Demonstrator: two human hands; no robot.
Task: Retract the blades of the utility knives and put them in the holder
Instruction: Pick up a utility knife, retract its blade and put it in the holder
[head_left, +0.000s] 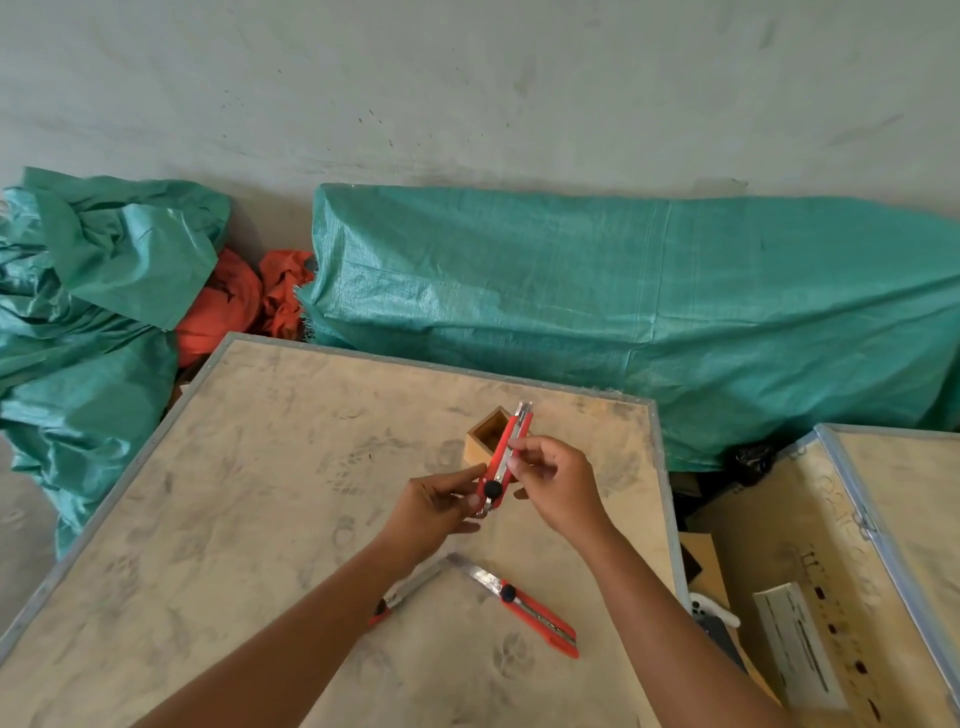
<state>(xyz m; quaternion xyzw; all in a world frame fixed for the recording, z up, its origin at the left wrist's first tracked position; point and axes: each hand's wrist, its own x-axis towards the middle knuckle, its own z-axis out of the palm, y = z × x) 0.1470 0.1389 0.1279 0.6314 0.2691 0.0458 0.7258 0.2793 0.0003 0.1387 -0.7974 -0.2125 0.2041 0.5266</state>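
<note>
Both hands pinching red utility knife above wooden holder nr far edge of board: left hand gripping base, right hand gripping mid-body. Second knife lying nr near edge w/ blade out.

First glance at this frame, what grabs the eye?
Both hands, left hand and right hand, hold a red utility knife at mid-table, in front of the small wooden holder. Nearer the camera, another red knife lies on the wooden table with its blade out. Green tarps fill the background.
</note>
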